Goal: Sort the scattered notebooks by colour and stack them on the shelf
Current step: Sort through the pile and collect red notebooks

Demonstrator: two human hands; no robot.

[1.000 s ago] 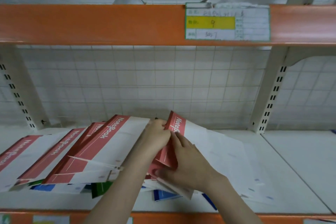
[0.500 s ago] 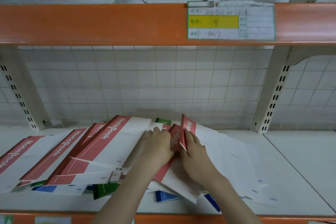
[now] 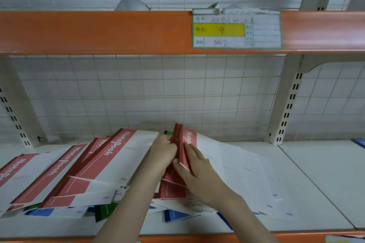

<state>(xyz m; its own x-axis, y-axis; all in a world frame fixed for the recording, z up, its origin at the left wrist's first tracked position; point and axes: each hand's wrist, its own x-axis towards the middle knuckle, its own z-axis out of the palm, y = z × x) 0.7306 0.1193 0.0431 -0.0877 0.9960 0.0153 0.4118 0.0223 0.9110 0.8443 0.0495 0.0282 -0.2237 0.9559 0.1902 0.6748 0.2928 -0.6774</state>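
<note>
Left hand (image 3: 164, 154) curled on left side of red bundle (image 3: 182, 144); right hand (image 3: 197, 169) grips bundle's right face, thumb under near edge. Bundle: about three red notebooks, tilted up on edge, mid-shelf. Left of hands: four red-and-white notebooks (image 3: 110, 163) fanned, overlapping, "NoteBook" on spines. Under fan, near edge: two green covers (image 3: 102, 211), several blue covers (image 3: 177, 216) poking out, exact count unclear. Right of bundle: white sheets (image 3: 246, 173) spread flat. All on white shelf (image 3: 316, 183). One label (image 3: 237, 28) on orange beam (image 3: 98, 31) above.
</note>
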